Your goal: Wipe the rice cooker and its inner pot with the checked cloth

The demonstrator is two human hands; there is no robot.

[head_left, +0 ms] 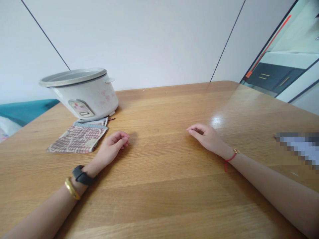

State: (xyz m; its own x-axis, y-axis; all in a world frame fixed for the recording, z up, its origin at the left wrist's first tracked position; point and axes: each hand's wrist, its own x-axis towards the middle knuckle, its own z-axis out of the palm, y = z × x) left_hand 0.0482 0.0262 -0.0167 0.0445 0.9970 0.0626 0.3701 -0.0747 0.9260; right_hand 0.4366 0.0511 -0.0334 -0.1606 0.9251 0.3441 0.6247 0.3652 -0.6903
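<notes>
My left hand (116,146) rests on the wooden table (154,172) with its fingers curled in and nothing visible in them. Just left of it lies a folded brown-and-cream patterned cloth (77,137) with a grey-blue edge. A white rice cooker (97,96) with pink flowers stands behind the hand, at the cloth's far edge. Its lid is not in view, and the inside bottom is hidden. Over to the right, my right hand (205,137) is also on the table, fingers loosely curled together and holding nothing visible. Neither hand touches the cooker.
A blurred-out dark and pale object (301,146) lies at the table's right edge. A pale panelled wall (159,43) stands behind the table. Teal fabric (27,109) shows beyond the left edge. Dark cabinets (271,76) appear through an opening at the far right.
</notes>
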